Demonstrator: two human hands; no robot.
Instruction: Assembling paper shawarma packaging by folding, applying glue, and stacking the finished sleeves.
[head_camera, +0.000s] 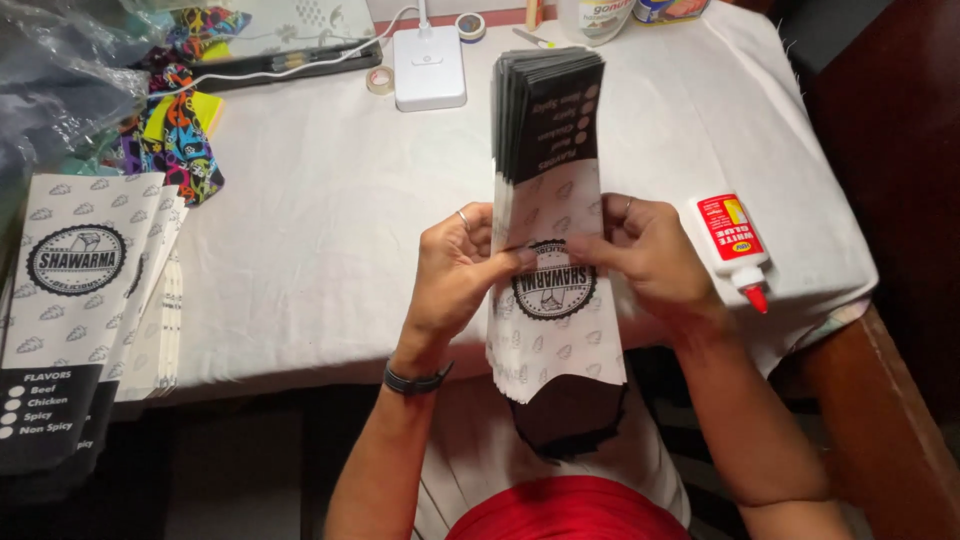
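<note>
Both hands hold a stack of paper bags (552, 200) upright-lengthwise over the near edge of the table (320, 230), which is draped in white cloth. The bags are white with a round black emblem and black ends; the far end fans out above the table, the near end hangs past the edge toward the person's lap. The left hand (455, 270) grips the stack's left edge, its fingers (505, 262) curled onto the front face just beside the emblem. The right hand (650, 255) clasps the right edge, fingers closed over the front of the top bag, meeting the left fingertips near the emblem's upper rim. The stack lies between the two palms, pinched from both sides.

A glue bottle (735, 245), white with a red label and red tip, lies on the table just right of the right hand. A second pile of the same bags (85, 300) rests at the table's left edge. A white lamp base (428, 65) and a tape roll (379, 80) sit at the far side.
</note>
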